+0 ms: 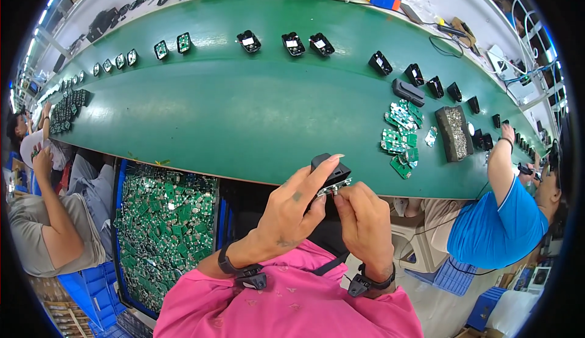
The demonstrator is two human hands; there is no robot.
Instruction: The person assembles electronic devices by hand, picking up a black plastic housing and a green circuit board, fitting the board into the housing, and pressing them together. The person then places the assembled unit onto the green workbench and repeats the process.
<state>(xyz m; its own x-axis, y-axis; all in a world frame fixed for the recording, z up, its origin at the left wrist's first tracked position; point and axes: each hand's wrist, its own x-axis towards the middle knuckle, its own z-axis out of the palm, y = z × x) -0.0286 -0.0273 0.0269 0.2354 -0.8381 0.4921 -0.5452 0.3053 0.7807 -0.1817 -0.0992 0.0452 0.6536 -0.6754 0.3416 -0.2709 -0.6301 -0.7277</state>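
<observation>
Just off the front edge of the green table, a black plastic housing [331, 168] with a circuit board [334, 187] at its open lower side is held up before me. My left hand [294, 206] wraps round the housing, thumb below and forefinger along its top. My right hand [364, 216] pinches at the board's near edge, fingertips together; whether they grip the board or some small part there is too small to tell. Nearest to the right lies a loose pile of green circuit boards [400, 146] on the table.
A row of black housings [321, 44] runs along the green table [244, 106]. Right of the boards lie a dark block [454, 134] and a black case [408, 92]. A blue bin of circuit boards [216, 216] stands lower left. People sit at both sides, one in a blue shirt [496, 225].
</observation>
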